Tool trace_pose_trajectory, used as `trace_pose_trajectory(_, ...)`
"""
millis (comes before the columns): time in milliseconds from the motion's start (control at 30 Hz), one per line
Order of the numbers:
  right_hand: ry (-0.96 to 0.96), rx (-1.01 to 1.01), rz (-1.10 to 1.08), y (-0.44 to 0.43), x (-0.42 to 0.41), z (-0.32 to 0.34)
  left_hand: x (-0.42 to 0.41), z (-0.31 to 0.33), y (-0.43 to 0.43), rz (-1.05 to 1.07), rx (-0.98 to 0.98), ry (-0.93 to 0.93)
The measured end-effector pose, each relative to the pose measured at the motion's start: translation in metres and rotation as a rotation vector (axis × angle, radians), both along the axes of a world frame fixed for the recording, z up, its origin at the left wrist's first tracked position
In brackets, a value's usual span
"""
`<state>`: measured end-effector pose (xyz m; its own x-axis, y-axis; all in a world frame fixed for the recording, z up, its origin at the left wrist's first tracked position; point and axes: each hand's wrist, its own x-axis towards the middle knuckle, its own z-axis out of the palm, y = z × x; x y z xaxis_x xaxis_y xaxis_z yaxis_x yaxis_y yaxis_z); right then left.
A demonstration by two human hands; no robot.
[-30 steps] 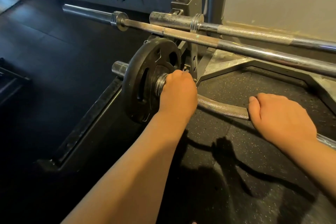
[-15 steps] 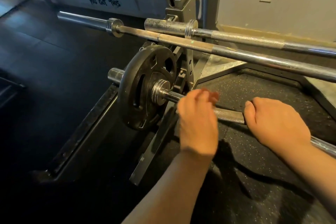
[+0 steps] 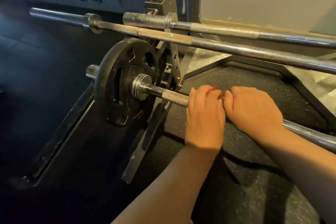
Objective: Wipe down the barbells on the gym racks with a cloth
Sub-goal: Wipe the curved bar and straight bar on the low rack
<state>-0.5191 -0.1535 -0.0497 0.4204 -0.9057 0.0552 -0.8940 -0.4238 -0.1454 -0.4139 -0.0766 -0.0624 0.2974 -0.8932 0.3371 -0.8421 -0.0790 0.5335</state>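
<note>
I see my left hand and right hand touching side by side, both with fingers curled round the low bar just right of its plate, over the rubber floor, while a second bar and a third bar lie higher on the rack.

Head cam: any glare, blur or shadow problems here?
Head view: dim warm light; glare streaks on the middle barbell and on the lowest barbell beyond the right hand; floor at left lost in shadow; left hand fingertips motion-smeared; forearm shadows on the mat.
</note>
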Motion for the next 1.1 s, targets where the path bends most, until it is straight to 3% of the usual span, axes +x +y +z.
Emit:
trace_pose_trajectory(100,-0.033,0.016,0.003,0.001,-0.001,0.002,0.016,0.002,0.001,-0.142,0.181,-0.066)
trace_pose_trajectory(200,-0.058,0.034,0.031,0.003,-0.002,0.008,0.043,0.004,0.008,-0.13,0.074,-0.101)
trace_pose_trajectory(300,0.0,0.058,0.137,0.004,-0.01,0.014,0.038,0.005,0.009,0.062,0.003,-0.105)
trace_pose_trajectory(467,0.155,0.12,0.038,0.011,-0.072,0.026,-0.014,-0.004,-0.003,0.271,-0.012,0.222)
trace_pose_trajectory(567,0.197,0.129,-0.036,0.019,-0.096,0.025,-0.054,-0.003,-0.012,0.112,0.02,0.169)
trace_pose_trajectory(633,0.107,0.131,-0.069,0.019,-0.093,0.021,-0.07,0.003,-0.017,-0.024,0.069,0.16)
trace_pose_trajectory(767,0.047,0.101,-0.083,0.022,-0.09,0.022,-0.039,0.014,-0.013,-0.189,0.067,-0.094)
trace_pose_trajectory(900,-0.008,0.104,-0.076,0.023,-0.093,0.022,-0.005,0.012,0.0,0.223,0.061,0.034)
trace_pose_trajectory(967,-0.031,0.093,-0.069,0.022,-0.093,0.017,-0.026,0.011,-0.001,0.306,0.06,0.09)
trace_pose_trajectory(1100,-0.107,0.138,-0.09,0.022,-0.098,0.013,-0.085,0.014,-0.017,0.004,0.005,0.091)
